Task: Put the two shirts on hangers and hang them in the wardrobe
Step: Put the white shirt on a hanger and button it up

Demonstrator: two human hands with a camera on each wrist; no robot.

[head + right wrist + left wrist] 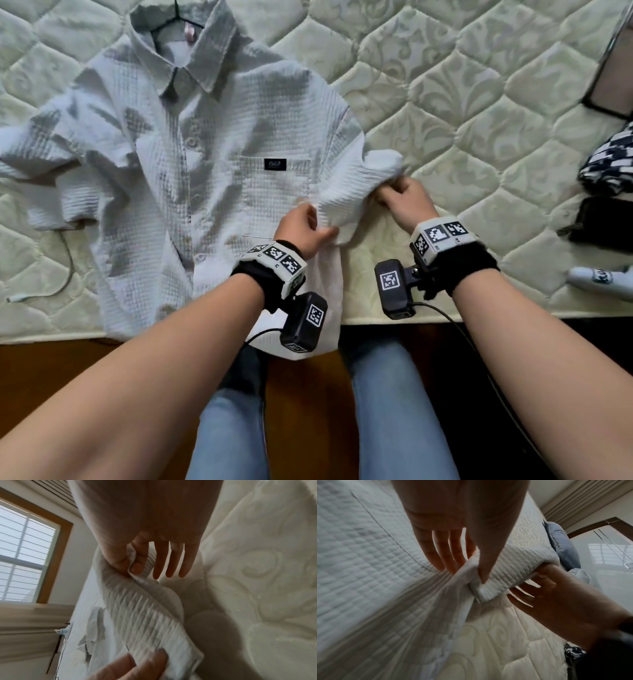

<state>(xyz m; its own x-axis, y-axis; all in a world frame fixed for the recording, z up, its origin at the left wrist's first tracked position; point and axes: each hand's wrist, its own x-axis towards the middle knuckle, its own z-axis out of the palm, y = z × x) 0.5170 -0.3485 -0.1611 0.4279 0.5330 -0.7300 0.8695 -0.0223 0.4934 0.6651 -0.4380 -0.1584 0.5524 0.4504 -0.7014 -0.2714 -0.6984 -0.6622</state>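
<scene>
With the white short-sleeved shirt (191,164) flat on the mattress (479,102), a black hanger (176,15) already in its collar, both hands, left hand (303,228) and right hand (404,202), pinch its sleeve (356,185) straight; next, probably, lifting it by the hanger hook.

No legible text; small dark label (275,164) on shirt (164,144) pocket blurred, unreadable

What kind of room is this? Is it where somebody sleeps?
Probably yes, a bedroom. A white shirt lies spread on a bare quilted mattress, a blue pillow sits further along it, and there is a window in the wall.
</scene>
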